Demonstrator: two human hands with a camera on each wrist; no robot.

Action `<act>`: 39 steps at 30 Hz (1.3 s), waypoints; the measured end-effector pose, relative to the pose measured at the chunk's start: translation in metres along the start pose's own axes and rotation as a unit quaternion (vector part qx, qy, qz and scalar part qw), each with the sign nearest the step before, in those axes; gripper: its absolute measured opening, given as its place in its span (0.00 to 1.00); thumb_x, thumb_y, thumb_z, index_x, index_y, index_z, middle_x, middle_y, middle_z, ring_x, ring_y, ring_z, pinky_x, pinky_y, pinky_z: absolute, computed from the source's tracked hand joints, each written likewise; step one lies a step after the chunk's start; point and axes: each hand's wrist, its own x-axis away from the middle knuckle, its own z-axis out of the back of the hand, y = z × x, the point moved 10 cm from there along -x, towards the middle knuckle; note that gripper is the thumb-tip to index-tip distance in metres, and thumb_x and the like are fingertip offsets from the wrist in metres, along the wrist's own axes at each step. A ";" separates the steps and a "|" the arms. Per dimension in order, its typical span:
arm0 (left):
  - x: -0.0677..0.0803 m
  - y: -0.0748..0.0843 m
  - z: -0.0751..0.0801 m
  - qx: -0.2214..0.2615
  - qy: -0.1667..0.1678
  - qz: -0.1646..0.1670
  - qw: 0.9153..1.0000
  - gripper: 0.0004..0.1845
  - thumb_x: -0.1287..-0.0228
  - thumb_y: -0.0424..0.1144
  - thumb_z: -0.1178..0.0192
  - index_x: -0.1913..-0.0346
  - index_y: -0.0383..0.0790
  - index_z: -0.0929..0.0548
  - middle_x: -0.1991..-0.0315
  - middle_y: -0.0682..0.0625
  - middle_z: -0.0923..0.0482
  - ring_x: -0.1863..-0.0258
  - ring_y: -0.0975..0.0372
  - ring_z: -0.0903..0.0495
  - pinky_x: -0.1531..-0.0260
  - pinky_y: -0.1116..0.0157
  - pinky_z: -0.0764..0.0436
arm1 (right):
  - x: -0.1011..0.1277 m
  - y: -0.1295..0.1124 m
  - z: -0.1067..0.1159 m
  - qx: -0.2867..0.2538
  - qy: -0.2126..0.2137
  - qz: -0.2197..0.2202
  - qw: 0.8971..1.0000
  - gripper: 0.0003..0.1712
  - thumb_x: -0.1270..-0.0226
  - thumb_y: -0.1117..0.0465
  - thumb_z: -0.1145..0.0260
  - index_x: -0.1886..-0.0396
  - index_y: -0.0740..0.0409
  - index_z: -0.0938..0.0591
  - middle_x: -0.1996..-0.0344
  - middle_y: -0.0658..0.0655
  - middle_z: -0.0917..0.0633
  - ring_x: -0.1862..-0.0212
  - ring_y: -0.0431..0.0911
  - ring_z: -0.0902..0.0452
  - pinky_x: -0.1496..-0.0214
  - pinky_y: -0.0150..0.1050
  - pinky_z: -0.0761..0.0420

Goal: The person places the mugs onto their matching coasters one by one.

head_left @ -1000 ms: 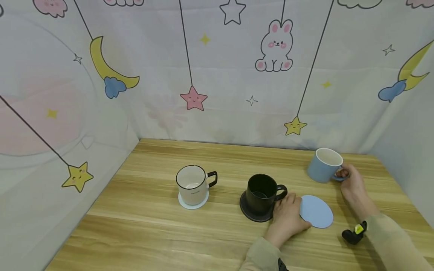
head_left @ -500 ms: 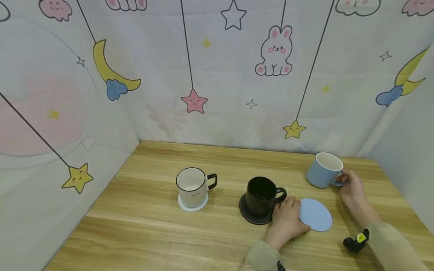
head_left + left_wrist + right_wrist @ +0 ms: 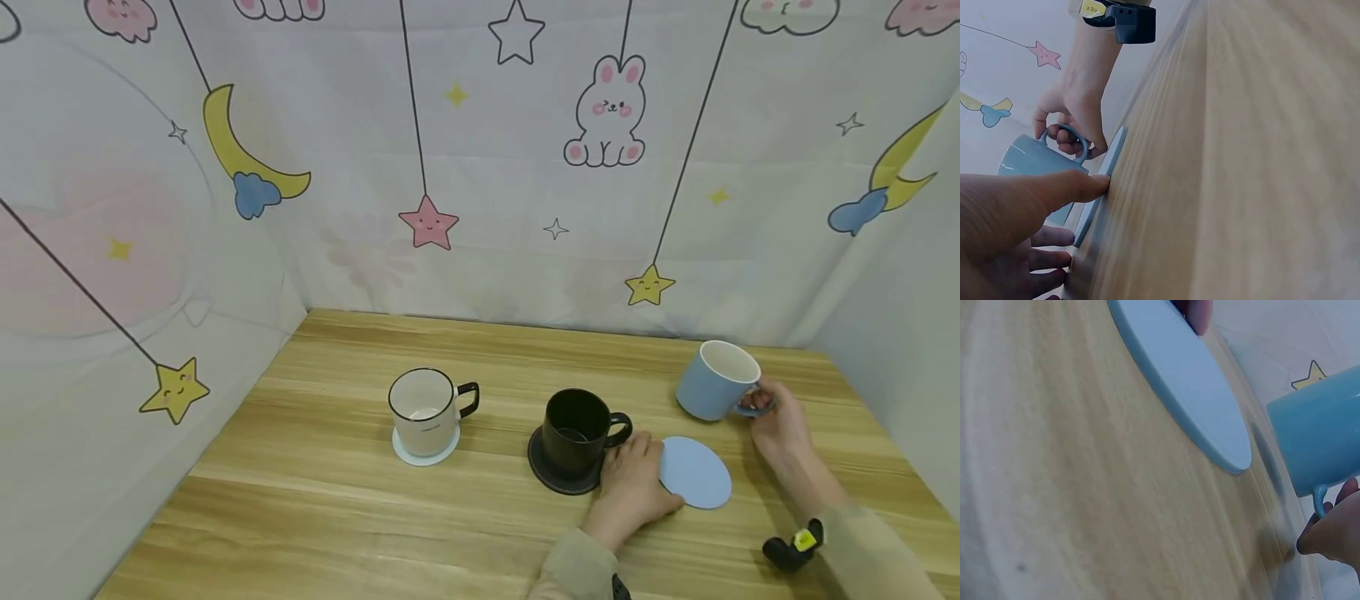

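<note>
My right hand (image 3: 782, 425) holds a light blue mug (image 3: 711, 385) by its handle, at the back right of the table. In the right wrist view, the mug's base (image 3: 1282, 453) stands off the wood, with a shadow beneath it. My left hand (image 3: 633, 483) pinches the edge of a round light blue coaster (image 3: 697, 473) between thumb (image 3: 1088, 186) and fingers. That coaster is low over the wood, in front of the mug. Just left of my left hand, a black mug (image 3: 573, 437) sits on a black coaster (image 3: 546, 477).
A white mug (image 3: 423, 417) with a black rim and handle stands on a pale coaster (image 3: 408, 454) to the left. A cloth (image 3: 495, 275) printed with stars, moons and a rabbit hangs behind the wooden table (image 3: 337, 517) and along its left side.
The blue mug in my right hand has come slightly nearer the front of the table. My left hand and the blue coaster have stayed in place; the head view has shifted a little.
</note>
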 end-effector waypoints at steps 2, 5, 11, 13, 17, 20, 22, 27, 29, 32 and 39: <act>0.000 0.000 0.000 0.000 -0.002 0.001 1.000 0.37 0.54 0.63 0.29 0.39 0.60 0.27 0.36 0.65 0.33 0.35 0.69 0.33 0.37 0.65 0.34 | 0.003 0.001 -0.002 -0.003 -0.003 -0.001 1.000 0.27 0.24 0.67 0.56 0.88 0.62 0.30 0.85 0.54 0.30 0.74 0.47 0.36 0.62 0.35 0.37; 0.000 0.001 0.000 -0.001 -0.002 0.000 1.000 0.37 0.54 0.63 0.29 0.40 0.60 0.27 0.36 0.65 0.32 0.35 0.69 0.33 0.37 0.65 0.34 | 0.006 0.002 -0.006 -0.003 -0.010 -0.002 1.000 0.27 0.24 0.68 0.55 0.88 0.61 0.30 0.85 0.54 0.30 0.74 0.47 0.36 0.63 0.35 0.36; -0.001 0.000 0.000 -0.006 0.000 -0.003 1.000 0.37 0.54 0.63 0.30 0.39 0.59 0.27 0.36 0.63 0.32 0.35 0.68 0.33 0.37 0.65 0.33 | 0.014 0.003 -0.016 0.018 -0.028 0.000 0.999 0.27 0.24 0.67 0.58 0.88 0.60 0.31 0.85 0.53 0.29 0.74 0.45 0.34 0.63 0.33 0.36; -0.001 -0.001 0.000 -0.005 0.002 -0.004 1.000 0.37 0.54 0.63 0.30 0.38 0.59 0.27 0.36 0.63 0.32 0.35 0.68 0.33 0.37 0.65 0.33 | 0.016 0.003 -0.018 0.023 -0.028 0.002 0.999 0.27 0.24 0.67 0.58 0.88 0.60 0.31 0.85 0.53 0.29 0.74 0.45 0.33 0.63 0.33 0.36; -0.001 -0.001 0.000 -0.005 0.004 -0.006 1.000 0.37 0.54 0.63 0.30 0.39 0.59 0.27 0.36 0.63 0.31 0.35 0.67 0.32 0.37 0.65 0.33 | 0.020 0.005 -0.020 0.031 -0.028 0.005 0.999 0.27 0.24 0.68 0.58 0.88 0.59 0.32 0.85 0.52 0.28 0.74 0.45 0.34 0.63 0.33 0.37; -0.001 -0.001 0.002 -0.006 0.005 -0.003 1.000 0.38 0.55 0.64 0.29 0.39 0.59 0.27 0.37 0.63 0.32 0.35 0.68 0.33 0.37 0.65 0.33 | 0.022 0.006 -0.023 0.040 -0.031 0.006 0.999 0.27 0.24 0.68 0.58 0.88 0.59 0.31 0.85 0.52 0.29 0.74 0.45 0.34 0.64 0.33 0.37; -0.001 -0.001 0.002 -0.006 0.003 -0.002 1.000 0.38 0.55 0.64 0.30 0.39 0.60 0.27 0.37 0.63 0.32 0.35 0.68 0.33 0.37 0.65 0.33 | 0.023 0.007 -0.024 0.040 -0.035 0.005 0.999 0.27 0.24 0.68 0.58 0.88 0.59 0.31 0.85 0.52 0.29 0.74 0.44 0.34 0.64 0.33 0.37; -0.001 -0.001 0.004 -0.007 0.002 -0.002 1.000 0.38 0.55 0.64 0.30 0.38 0.60 0.27 0.36 0.63 0.32 0.35 0.68 0.33 0.37 0.65 0.33 | 0.025 0.007 -0.026 0.028 -0.045 0.007 0.999 0.27 0.24 0.68 0.60 0.87 0.60 0.29 0.84 0.52 0.29 0.73 0.44 0.34 0.64 0.32 0.36; -0.001 -0.001 0.004 -0.005 0.003 -0.002 1.000 0.38 0.54 0.64 0.30 0.38 0.59 0.27 0.36 0.63 0.32 0.35 0.68 0.33 0.37 0.65 0.33 | 0.027 0.007 -0.027 0.028 -0.049 0.010 0.998 0.28 0.24 0.68 0.60 0.86 0.60 0.29 0.83 0.52 0.29 0.72 0.44 0.35 0.64 0.32 0.37; -0.001 -0.001 0.003 -0.006 0.004 -0.003 1.000 0.38 0.54 0.63 0.30 0.38 0.60 0.27 0.35 0.63 0.32 0.35 0.68 0.33 0.37 0.65 0.33 | 0.030 0.007 -0.028 0.041 -0.055 0.019 0.997 0.28 0.23 0.68 0.61 0.86 0.60 0.28 0.83 0.52 0.30 0.72 0.44 0.36 0.63 0.33 0.38; -0.001 -0.001 0.003 -0.009 0.010 -0.004 1.000 0.38 0.55 0.63 0.30 0.38 0.60 0.27 0.36 0.63 0.32 0.35 0.68 0.33 0.38 0.66 0.33 | 0.039 0.007 -0.032 0.034 -0.062 0.031 0.997 0.28 0.24 0.69 0.63 0.84 0.61 0.26 0.83 0.53 0.32 0.73 0.46 0.41 0.63 0.34 0.39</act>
